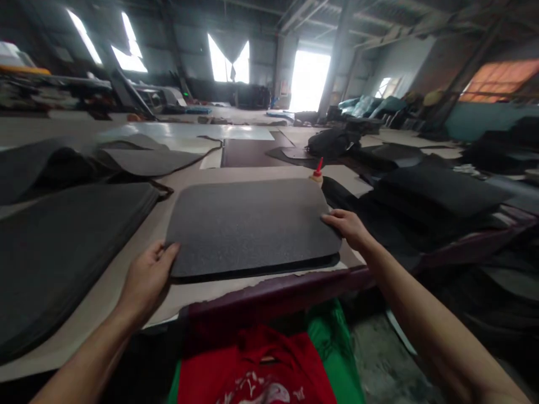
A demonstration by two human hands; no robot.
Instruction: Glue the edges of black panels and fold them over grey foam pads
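A dark grey rectangular mat (pixel 252 224) with rounded corners lies flat in front of me, over at least one more dark layer that shows along its near edge. My left hand (pixel 149 272) is closed on its left edge near the front corner, thumb on top. On the opposite side, my right hand (pixel 347 225) pinches the right edge with thumb and fingers. The fingertips under the mat are hidden. Just beyond the far right corner stands a bottle with a red pointed nozzle (pixel 318 167), its lower part partly covered.
A thick stack of dark sheets (pixel 71 247) lies to the left, with curled grey sheets (pixel 143 160) behind it. Another dark stack (pixel 442 191) sits at the right. The table (pixel 248 289) has a ragged maroon covering along its front edge. A black bundle (pixel 332 142) lies farther back.
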